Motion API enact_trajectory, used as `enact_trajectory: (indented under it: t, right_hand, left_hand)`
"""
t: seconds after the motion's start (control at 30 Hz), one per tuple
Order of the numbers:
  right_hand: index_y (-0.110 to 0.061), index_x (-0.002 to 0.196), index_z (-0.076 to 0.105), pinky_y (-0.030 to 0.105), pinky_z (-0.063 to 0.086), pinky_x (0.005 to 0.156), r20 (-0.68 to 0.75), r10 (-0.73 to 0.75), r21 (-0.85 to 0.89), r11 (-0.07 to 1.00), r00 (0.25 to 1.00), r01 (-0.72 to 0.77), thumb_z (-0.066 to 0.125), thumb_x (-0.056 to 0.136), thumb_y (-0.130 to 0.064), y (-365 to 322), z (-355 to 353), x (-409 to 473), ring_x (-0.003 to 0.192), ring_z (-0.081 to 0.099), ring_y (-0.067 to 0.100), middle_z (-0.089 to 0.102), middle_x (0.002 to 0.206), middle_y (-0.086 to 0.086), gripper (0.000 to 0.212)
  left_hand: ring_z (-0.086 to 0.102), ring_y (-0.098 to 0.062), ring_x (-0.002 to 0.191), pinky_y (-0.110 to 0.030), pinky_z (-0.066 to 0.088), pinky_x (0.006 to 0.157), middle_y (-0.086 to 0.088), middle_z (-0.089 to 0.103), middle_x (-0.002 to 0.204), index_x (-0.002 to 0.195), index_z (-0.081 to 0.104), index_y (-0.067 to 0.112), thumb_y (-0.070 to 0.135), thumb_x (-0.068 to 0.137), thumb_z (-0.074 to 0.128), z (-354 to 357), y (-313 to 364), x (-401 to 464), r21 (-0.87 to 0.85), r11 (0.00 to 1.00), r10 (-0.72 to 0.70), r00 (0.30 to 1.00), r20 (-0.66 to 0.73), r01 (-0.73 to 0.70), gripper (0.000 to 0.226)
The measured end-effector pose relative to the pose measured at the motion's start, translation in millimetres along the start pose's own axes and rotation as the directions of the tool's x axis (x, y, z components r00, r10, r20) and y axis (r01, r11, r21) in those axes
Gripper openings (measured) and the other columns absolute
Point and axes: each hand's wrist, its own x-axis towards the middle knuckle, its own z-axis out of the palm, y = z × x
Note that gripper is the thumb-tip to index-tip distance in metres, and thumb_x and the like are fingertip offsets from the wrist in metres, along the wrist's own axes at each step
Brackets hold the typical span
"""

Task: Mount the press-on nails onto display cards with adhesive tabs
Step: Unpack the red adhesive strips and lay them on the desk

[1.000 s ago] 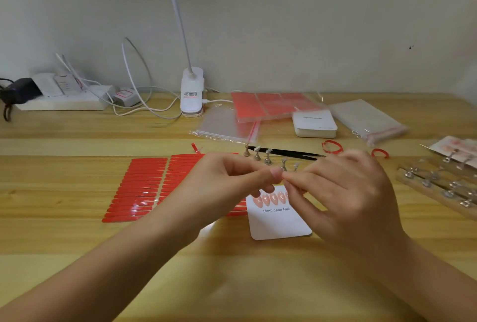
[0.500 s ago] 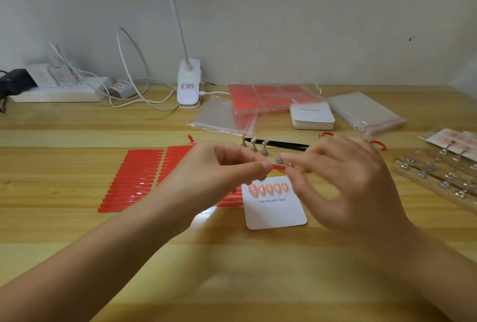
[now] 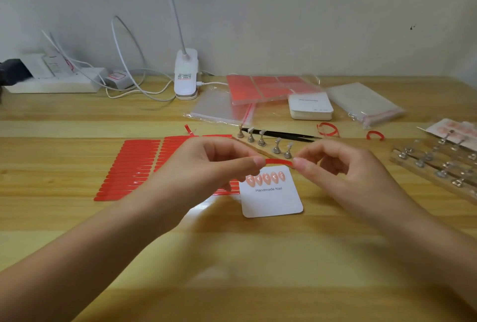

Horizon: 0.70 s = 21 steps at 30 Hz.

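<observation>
A white display card [image 3: 273, 200] printed "Handmade Nail" lies on the wooden table with several peach press-on nails [image 3: 265, 178] in a row along its top. Just above the card, my left hand [image 3: 204, 169] and my right hand [image 3: 343, 166] each pinch one end of a short red adhesive strip [image 3: 278, 162], stretched between the fingertips. To the left lies a red sheet of adhesive strips [image 3: 134, 166], partly hidden by my left hand. Behind my hands stands a wooden bar with several metal nail holders [image 3: 263, 140].
Black tweezers [image 3: 284, 134] lie behind the holder bar. Peeled red strips [image 3: 326, 129] curl nearby. More nail holder bars [image 3: 438, 166] sit at the right. A stack of cards [image 3: 309, 107], plastic bags [image 3: 366, 102], a red packet [image 3: 268, 86], a clip lamp [image 3: 185, 73] and a power strip [image 3: 54, 84] line the back.
My hands have drawn apart, and the red strip now shows stretched between the fingertips. The card's nail row is uncovered.
</observation>
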Motion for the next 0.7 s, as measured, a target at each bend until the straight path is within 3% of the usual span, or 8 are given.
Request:
enact_trajectory:
  t: [0.17,0.37,0.5,0.7]
  right_hand:
    - [-0.029,0.066,0.066,0.012,0.037,0.056,-0.002,0.001,-0.012,1.000,1.000,-0.001,0.054,0.064,-0.054,4,0,2,0.056,0.044,0.004,0.059,0.063,-0.019,0.028]
    - [-0.028,0.063,0.063,0.020,0.035,0.056,0.095,-0.040,-0.144,0.988,0.995,0.054,0.060,0.075,-0.042,9,0,5,0.058,0.044,0.015,0.055,0.058,-0.008,0.020]
    - [-0.023,0.061,0.062,0.018,0.033,0.052,0.193,0.011,-0.197,0.980,0.981,0.028,0.058,0.073,-0.041,14,4,6,0.052,0.042,0.005,0.052,0.054,-0.013,0.022]
    - [-0.023,0.056,0.063,0.013,0.035,0.053,0.204,0.033,-0.257,0.966,0.978,0.021,0.063,0.072,-0.037,21,8,8,0.054,0.046,-0.001,0.054,0.055,-0.015,0.022]
  left_hand:
    - [0.053,0.001,0.050,-0.010,0.044,0.052,0.010,0.062,0.055,0.063,0.073,0.023,0.029,0.065,0.070,0,-1,1,0.028,1.000,-0.004,1.000,-0.009,0.004,0.006]
    - [0.044,0.000,0.038,-0.010,0.034,0.041,0.011,0.053,0.042,0.055,0.066,0.019,0.022,0.076,0.070,-2,-10,4,0.229,0.971,-0.061,0.997,-0.051,0.071,0.021]
    - [0.048,0.006,0.039,-0.004,0.031,0.039,0.016,0.056,0.043,0.055,0.063,0.021,0.020,0.079,0.067,0,-14,7,0.450,0.890,-0.050,0.997,-0.052,0.068,0.025]
    - [0.048,0.003,0.040,-0.007,0.034,0.040,0.013,0.059,0.047,0.051,0.060,0.020,0.016,0.078,0.063,2,-17,12,0.593,0.802,-0.091,0.996,0.005,0.070,0.027]
